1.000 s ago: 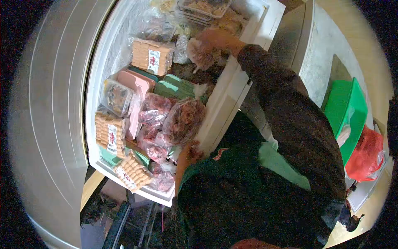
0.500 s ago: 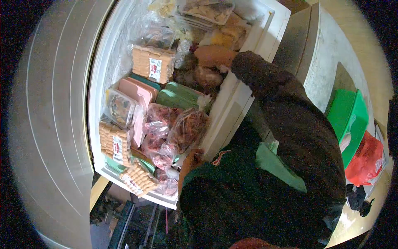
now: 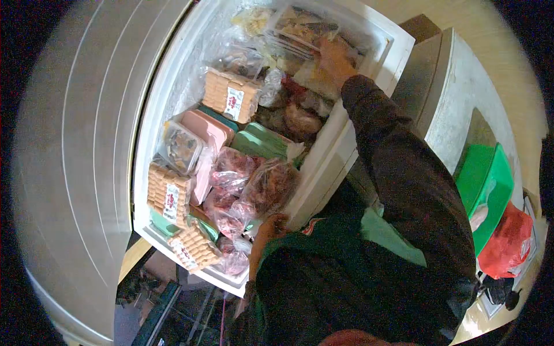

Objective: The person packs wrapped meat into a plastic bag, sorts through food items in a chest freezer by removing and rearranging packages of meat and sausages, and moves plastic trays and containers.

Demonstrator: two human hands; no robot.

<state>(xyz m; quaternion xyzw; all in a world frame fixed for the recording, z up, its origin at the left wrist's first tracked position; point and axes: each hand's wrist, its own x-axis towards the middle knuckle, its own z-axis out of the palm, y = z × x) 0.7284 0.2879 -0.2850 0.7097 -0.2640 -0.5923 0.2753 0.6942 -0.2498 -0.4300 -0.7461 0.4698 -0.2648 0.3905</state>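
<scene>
My right hand (image 3: 337,60) reaches into the upper end of a chest freezer (image 3: 314,196). Its fingers look stretched out, somewhat blurred, at the edge of stacked clear plastic containers (image 3: 297,29) of food. Below that hand lie dark frozen bags (image 3: 300,121). My left hand (image 3: 272,226) is curled over the freezer's near rim, beside a clear bag of dark red meat (image 3: 271,184); its fingertips are partly hidden. More bagged red meat (image 3: 231,170) rests near the middle.
Packs of sausages (image 3: 231,98), pink lidded boxes (image 3: 203,130), green boxes (image 3: 259,141) and a clear tub (image 3: 180,149) fill the freezer. Its raised lid (image 3: 75,144) stands at the left. To the right are a green bin (image 3: 485,190) and a red plastic bag (image 3: 506,242).
My right hand has moved from above the dark bags up to the stacked clear containers. My left hand stays at the rim. The view has shifted slightly.
</scene>
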